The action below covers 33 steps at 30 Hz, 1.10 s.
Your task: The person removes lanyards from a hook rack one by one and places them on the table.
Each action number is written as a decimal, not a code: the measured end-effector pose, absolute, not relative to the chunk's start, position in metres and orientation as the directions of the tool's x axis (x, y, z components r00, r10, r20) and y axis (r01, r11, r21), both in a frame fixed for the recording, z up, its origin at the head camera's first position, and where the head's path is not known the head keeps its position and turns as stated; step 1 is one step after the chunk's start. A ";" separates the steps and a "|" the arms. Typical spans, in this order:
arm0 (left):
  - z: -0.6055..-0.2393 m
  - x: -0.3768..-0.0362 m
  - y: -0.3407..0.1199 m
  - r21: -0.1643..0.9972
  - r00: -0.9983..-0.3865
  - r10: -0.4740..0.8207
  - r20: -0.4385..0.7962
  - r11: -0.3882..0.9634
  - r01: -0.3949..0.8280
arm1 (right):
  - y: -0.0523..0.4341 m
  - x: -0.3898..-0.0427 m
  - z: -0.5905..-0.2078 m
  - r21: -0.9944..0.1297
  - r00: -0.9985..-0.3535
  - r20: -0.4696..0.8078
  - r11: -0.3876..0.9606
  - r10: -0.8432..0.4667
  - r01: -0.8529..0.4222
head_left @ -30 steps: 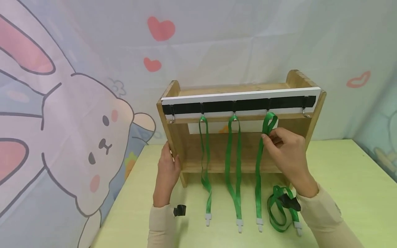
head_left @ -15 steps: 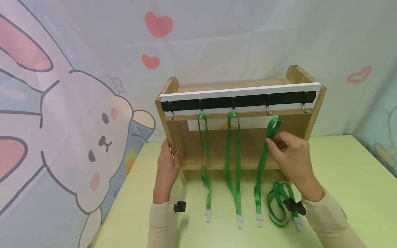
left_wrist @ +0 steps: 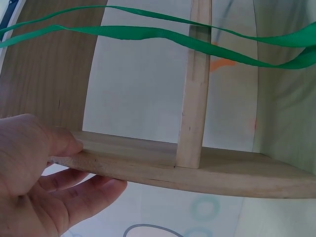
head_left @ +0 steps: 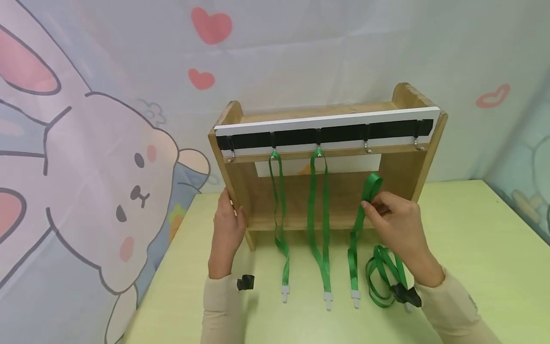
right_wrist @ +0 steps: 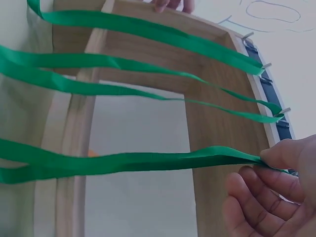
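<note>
A wooden shelf (head_left: pixel 412 167) stands on the table with a black hook rail (head_left: pixel 343 132) across its top. Two green lanyards (head_left: pixel 318 215) hang from the second and third hooks. My right hand (head_left: pixel 367 204) pinches the loop of a third green lanyard (head_left: pixel 370 186) in front of the shelf, below the bare fourth hook (head_left: pixel 367 147). The right wrist view shows that hand (right_wrist: pixel 269 159) pinching the strap (right_wrist: pixel 148 160). My left hand (head_left: pixel 234 215) grips the shelf's left side panel (head_left: pixel 223 172), thumb on the panel edge (left_wrist: pixel 173 168) in the left wrist view.
A fourth green lanyard (head_left: pixel 380 279) lies coiled on the yellow-green table (head_left: pixel 481 239) by my right wrist. White clips (head_left: pixel 328 300) of the hanging lanyards rest on the table. A cartoon rabbit curtain (head_left: pixel 107 167) hangs behind and to the left.
My right hand lifted the third lanyard's loop off the fourth hook and brought it down in front of the shelf. My left hand kept its hold on the side panel.
</note>
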<state>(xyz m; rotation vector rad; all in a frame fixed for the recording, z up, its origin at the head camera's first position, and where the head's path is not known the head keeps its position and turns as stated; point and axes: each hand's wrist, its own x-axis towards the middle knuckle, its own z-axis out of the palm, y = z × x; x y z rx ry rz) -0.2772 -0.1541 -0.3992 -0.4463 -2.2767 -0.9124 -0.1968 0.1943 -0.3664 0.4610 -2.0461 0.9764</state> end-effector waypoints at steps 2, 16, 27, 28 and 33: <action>-0.399 -0.278 -0.155 0.493 -0.739 0.069 0.670 0.704 0.512 | 0.193 -0.195 -0.368 -0.492 -0.626 0.780 0.628 0.011 -0.603; -0.398 -0.279 -0.156 0.508 -0.764 0.072 0.641 0.706 0.492 | 0.193 -0.184 -0.378 -0.623 -0.790 0.610 0.580 -0.061 -0.525; -0.399 -0.277 -0.154 0.531 -0.779 0.073 0.623 0.691 0.490 | 0.197 -0.178 -0.383 -0.716 -0.880 0.447 0.524 -0.162 -0.460; -0.399 -0.277 -0.154 0.529 -0.778 0.075 0.624 0.692 0.491 | 0.197 -0.178 -0.384 -0.722 -0.883 0.437 0.518 -0.172 -0.459; -0.398 -0.277 -0.154 0.515 -0.769 0.081 0.634 0.698 0.498 | 0.200 -0.179 -0.384 -0.723 -0.865 0.429 0.474 -0.260 -0.502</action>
